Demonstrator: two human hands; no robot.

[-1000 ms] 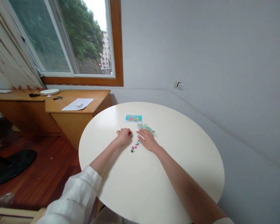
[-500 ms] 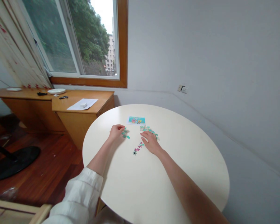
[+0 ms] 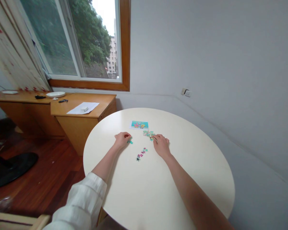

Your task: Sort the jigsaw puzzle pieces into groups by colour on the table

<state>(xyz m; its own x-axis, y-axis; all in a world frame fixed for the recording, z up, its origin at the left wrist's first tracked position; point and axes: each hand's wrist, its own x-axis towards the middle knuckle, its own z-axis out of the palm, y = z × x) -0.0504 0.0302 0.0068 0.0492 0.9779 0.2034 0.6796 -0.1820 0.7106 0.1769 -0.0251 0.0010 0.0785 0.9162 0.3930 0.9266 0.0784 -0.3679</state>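
A small group of teal jigsaw pieces [image 3: 131,142] lies on the white round table [image 3: 139,191], partly covered by my left hand [image 3: 122,139]. That hand is closed in a pinch at the group's upper edge, on a jigsaw piece. At the right edge of a loose pile of jigsaw pieces [image 3: 148,134], my right hand [image 3: 162,145] is closed, palm down, its fingertips touching the pile. What its fingers hold, if anything, is hidden. Between the hands and nearer to me, a slanting row of pink and dark jigsaw pieces [image 3: 141,155] lies on the tabletop.
A colourful picture card [image 3: 139,125] lies behind the pieces. To the left stands a wooden desk [image 3: 105,102] bearing a paper sheet [image 3: 76,108] and a white plate [image 3: 55,94]. A wall with a socket [image 3: 187,93] borders the table's far right side.
My right hand has moved right and drawn its fingers in at the pile's right edge. My left hand has shifted slightly right and down, over the teal pieces. The view has tilted slightly.
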